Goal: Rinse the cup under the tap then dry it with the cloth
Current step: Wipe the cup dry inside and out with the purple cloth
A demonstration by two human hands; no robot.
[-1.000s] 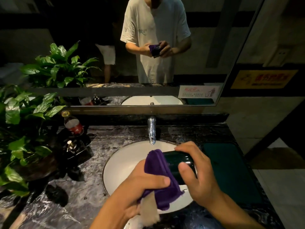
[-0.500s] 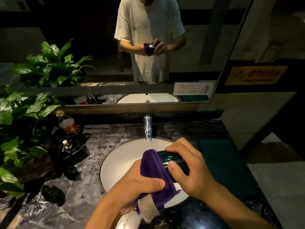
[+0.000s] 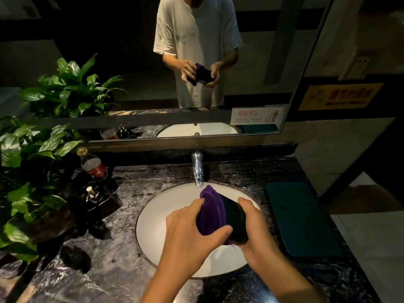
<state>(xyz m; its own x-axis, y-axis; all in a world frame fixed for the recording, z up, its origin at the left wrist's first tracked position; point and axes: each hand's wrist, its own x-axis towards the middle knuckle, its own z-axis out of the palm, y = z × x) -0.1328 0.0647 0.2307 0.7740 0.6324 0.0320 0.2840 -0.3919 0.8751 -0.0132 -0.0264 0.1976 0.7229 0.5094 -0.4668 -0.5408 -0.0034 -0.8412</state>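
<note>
Since the earlier frame the cloth (image 3: 211,212) has been pulled up around the cup (image 3: 234,221), and the white tag no longer hangs below. The left hand (image 3: 192,235) is clamped on the cloth, thumb across its lower edge; the right hand (image 3: 253,228) grips the cup from 3 o'clock. Both are held over the sink (image 3: 157,217), with the tap (image 3: 197,169) at 12 o'clock. A bottle (image 3: 93,165) stands on the tabletop (image 3: 122,178) at 10 o'clock.

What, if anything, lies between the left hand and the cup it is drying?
The purple cloth does: the left hand grips the dark cup through it. The right hand holds the cup's other end bare, over the basin.
</note>
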